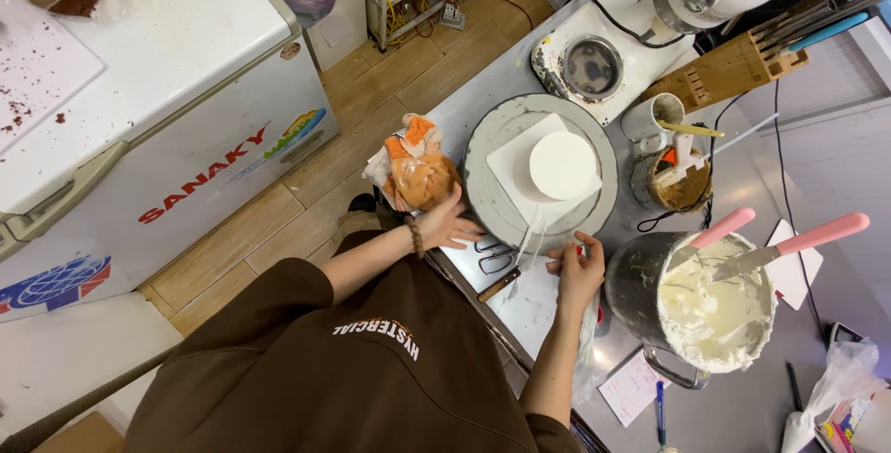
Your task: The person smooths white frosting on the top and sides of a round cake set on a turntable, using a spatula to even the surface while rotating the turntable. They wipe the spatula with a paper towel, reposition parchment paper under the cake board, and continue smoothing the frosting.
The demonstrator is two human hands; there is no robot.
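Clearly the left hand (448, 223) lies open on the turntable (492, 202) rim, while the right hand (577, 270) pinches a clear flexible strip (531, 235) just beside it. Light and floppy (likely slippery), the strip seems best gripped at its ends. The frosted white cake (561, 165) looks soft; the cream pot (640, 281) crowds the right.

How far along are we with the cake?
Done: cake looks coated smooth white on the turntable. In hand: left hand rests by the orange piping bag, right hand holds a clear strip. Left: no decoration shows on top yet.
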